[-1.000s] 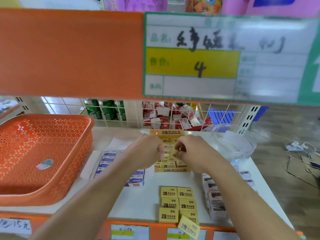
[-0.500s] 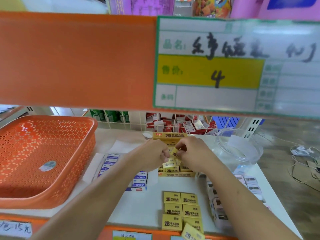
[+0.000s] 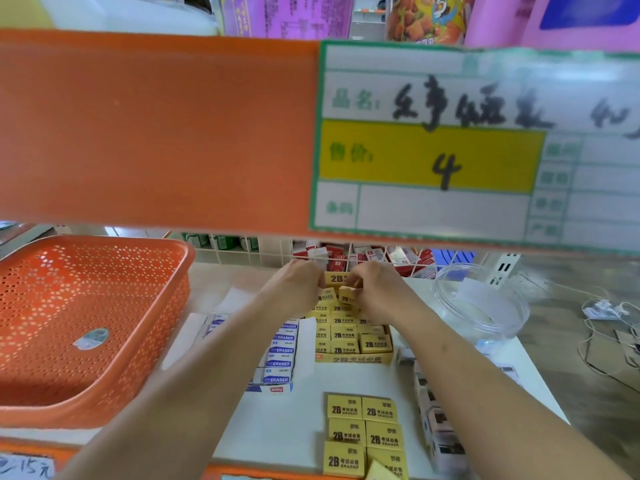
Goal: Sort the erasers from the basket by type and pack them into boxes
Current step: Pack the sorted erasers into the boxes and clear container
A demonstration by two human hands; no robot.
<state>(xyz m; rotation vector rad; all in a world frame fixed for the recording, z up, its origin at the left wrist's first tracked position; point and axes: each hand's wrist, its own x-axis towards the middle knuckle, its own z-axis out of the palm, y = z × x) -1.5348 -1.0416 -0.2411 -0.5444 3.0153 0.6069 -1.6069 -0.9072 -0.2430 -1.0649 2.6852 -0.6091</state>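
A yellow box (image 3: 353,358) packed with yellow 2B erasers sits mid-shelf. Over its far end, my right hand (image 3: 377,289) pinches a yellow 2B eraser (image 3: 347,295). Beside it my left hand (image 3: 298,285) has its fingers curled at another yellow eraser (image 3: 328,294) that stands up from the box. Several loose yellow 2B erasers (image 3: 363,434) lie in rows near the shelf's front edge. Left of the yellow box, a white box (image 3: 277,355) holds blue-and-white erasers. The orange perforated basket (image 3: 86,323) stands at the left, only a sticker visible inside.
An orange shelf edge with a price label (image 3: 433,150) hangs close overhead and hides the back of the shelf. A clear plastic tub (image 3: 481,303) stands at the right. A row of white erasers (image 3: 440,427) lies along the right side. A wire grid (image 3: 277,251) with red-and-white packs closes the back.
Both hands have moved a little farther back over the yellow box, with the eraser still in my right fingers. The camera has dipped closer, so the shelf items look larger.
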